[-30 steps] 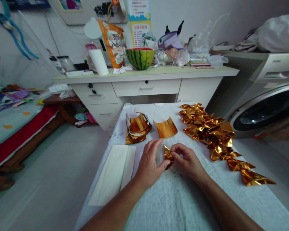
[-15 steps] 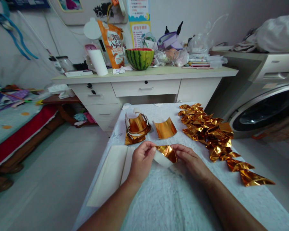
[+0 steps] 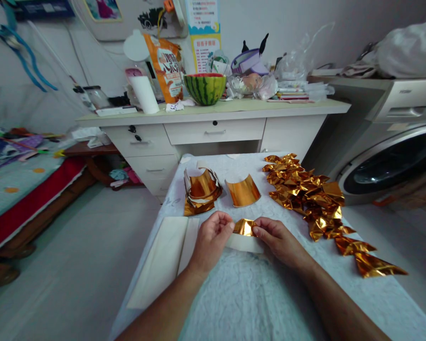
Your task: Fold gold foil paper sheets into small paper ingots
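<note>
Between my hands is a sheet of gold foil paper, partly folded, its pale backing showing along the lower edge. My left hand pinches its left end, and my right hand pinches the right end. Just beyond them lies a curved gold foil sheet. Left of that sits a stack of curled gold sheets. Folded gold foil pieces form a long pile on the right. By my left forearm, pale paper sheets lie flat.
The cloth-covered table stands against a white desk. On the desk are a watermelon half, an orange pouch and a white roll. A washing machine is at right, a bed at left.
The gold paper between my hands has turned from a slant to nearly level, with its pale strip now along the bottom. Both hands keep pinching its ends and have shifted slightly.
</note>
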Demonstrator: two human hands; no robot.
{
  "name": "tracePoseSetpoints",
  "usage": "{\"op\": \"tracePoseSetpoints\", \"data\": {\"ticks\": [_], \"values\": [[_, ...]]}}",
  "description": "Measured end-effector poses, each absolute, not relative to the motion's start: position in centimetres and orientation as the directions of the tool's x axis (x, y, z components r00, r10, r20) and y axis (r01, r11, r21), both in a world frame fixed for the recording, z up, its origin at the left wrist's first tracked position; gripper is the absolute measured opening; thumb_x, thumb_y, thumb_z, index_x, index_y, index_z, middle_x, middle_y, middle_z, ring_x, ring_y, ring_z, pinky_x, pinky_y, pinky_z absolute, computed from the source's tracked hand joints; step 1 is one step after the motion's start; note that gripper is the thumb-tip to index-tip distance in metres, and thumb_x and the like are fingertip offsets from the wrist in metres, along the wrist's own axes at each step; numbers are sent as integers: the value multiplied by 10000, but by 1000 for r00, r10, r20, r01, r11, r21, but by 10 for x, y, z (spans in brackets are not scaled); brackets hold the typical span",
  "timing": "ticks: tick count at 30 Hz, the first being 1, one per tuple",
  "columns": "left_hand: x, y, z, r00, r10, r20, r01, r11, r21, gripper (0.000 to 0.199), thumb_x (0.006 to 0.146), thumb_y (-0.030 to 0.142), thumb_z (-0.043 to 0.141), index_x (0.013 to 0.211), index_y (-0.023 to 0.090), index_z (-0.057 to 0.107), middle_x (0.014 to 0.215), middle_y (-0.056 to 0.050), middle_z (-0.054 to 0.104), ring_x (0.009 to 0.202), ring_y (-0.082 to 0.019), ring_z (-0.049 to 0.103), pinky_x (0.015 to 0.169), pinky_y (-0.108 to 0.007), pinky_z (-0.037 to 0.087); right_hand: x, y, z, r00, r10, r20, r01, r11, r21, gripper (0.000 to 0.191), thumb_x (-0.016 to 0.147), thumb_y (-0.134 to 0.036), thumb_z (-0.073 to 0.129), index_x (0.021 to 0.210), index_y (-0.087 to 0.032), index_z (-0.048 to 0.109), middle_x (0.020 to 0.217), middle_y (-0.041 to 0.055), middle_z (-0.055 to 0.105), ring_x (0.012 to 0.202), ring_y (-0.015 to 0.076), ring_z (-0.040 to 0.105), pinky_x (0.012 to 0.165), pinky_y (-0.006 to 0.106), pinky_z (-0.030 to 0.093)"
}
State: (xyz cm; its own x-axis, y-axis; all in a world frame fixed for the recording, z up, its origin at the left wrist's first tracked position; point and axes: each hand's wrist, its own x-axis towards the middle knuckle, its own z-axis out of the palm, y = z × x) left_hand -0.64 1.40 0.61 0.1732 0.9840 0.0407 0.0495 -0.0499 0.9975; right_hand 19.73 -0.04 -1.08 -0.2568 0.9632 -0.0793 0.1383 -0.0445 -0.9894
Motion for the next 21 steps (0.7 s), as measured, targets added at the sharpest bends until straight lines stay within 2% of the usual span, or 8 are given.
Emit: {"op": "tracePoseSetpoints", "data": {"ticks": [5, 7, 9, 12, 17, 21], "values": [[-4, 16, 1, 271, 962, 9, 79, -32, 996, 135, 809, 231, 593, 928, 171, 569, 760, 10, 605, 691, -122, 563, 648, -220, 431, 192, -2, -6, -251, 965, -78, 59, -66, -996, 292, 868, -481, 597, 923, -218, 484, 714, -43, 549, 561, 99, 433, 488, 214, 285], [-3, 16, 0, 319, 947, 19, 119, -60, 991, 89, 801, 187, 567, 890, 176, 561, 735, 24, 577, 685, -113, 545, 642, -210, 422, 192, -1, -7, -200, 978, -63, 50, -54, -997, 292, 851, -460, 617, 891, -238, 431, 686, -59, 526, 535, 98, 420, 469, 210, 271], [-3, 15, -1, 393, 920, 11, 178, -88, 980, 48, 798, 155, 536, 831, 175, 565, 715, 28, 559, 675, -108, 531, 633, -204, 412, 194, 0, -9, -136, 990, -22, 137, -4, -991, 281, 836, -418, 635, 806, -232, 426, 659, -59, 497, 547, 101, 424, 482, 214, 288], [-4, 14, -2, 441, 897, 3, 304, -152, 941, 111, 810, 134, 499, 816, 174, 603, 719, 19, 585, 668, -112, 537, 629, -207, 408, 197, 3, -12, -80, 996, 44, 339, 69, -938, 225, 823, -345, 640, 737, -217, 476, 630, -44, 495, 580, 118, 450, 523, 234, 323], [-4, 15, -3, 406, 912, 57, 485, -267, 833, 178, 805, 97, 484, 832, 189, 634, 788, 4, 656, 701, -131, 581, 642, -219, 416, 199, 4, -11, -127, 987, 99, 532, 152, -833, 67, 864, -249, 539, 807, -214, 547, 659, -26, 558, 615, 142, 506, 582, 259, 375], [-4, 17, -7, 403, 911, 89, 583, -331, 742, 189, 803, 83, 482, 832, 192, 633, 842, -9, 669, 764, -150, 596, 690, -243, 426, 197, 4, -11, -150, 978, 147, 688, 209, -695, 89, 860, -175, 495, 860, -203, 580, 770, 12, 606, 735, 178, 544, 682, 295, 410]]}}
